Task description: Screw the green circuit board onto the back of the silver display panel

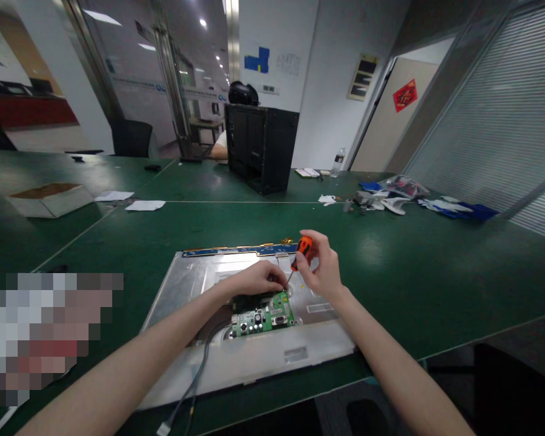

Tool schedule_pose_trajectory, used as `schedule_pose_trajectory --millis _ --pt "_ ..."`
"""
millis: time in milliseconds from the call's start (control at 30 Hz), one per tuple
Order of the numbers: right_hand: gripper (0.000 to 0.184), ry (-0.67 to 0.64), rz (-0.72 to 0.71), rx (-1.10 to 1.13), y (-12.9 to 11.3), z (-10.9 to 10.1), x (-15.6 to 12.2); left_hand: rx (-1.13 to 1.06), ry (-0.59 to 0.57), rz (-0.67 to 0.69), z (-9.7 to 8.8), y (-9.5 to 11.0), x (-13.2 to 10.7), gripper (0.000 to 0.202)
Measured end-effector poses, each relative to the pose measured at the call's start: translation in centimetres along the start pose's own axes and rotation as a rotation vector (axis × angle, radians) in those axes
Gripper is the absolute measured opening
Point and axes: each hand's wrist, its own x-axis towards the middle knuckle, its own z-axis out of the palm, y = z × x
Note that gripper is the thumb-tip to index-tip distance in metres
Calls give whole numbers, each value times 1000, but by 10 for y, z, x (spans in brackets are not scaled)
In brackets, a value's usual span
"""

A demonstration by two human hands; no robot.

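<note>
My right hand (321, 266) is closed around the orange and black handle of a screwdriver (303, 248). The screwdriver's thin shaft slants down to the upper right corner of a green circuit board (279, 312). My left hand (261, 278) lies over the board's upper edge, its fingers bent together near the screwdriver's tip; whether they pinch anything is hidden. The board sits on the silver metal back of a display panel (200, 269), which lies flat on the table. A blue circuit strip (227, 251) runs along the panel's far edge, and a dark cable (202, 363) trails off toward me.
A black computer case (254, 145) stands across the green table (413, 284). An open cardboard box (49, 201) and papers (145, 206) lie on the left. At the right are gloves (454, 207), a plastic bag (404, 186) and a water bottle (338, 162). A person's arm (218, 148) shows behind the case.
</note>
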Motion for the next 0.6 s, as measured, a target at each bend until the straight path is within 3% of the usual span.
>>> schedule_pose_trajectory --millis 167,600 --pt "37 55 -15 -81 2 2 1 19 -6 -1 -1 2 0 15" --pt "37 -70 6 55 -1 -4 2 -2 -11 -2 -1 6 0 13"
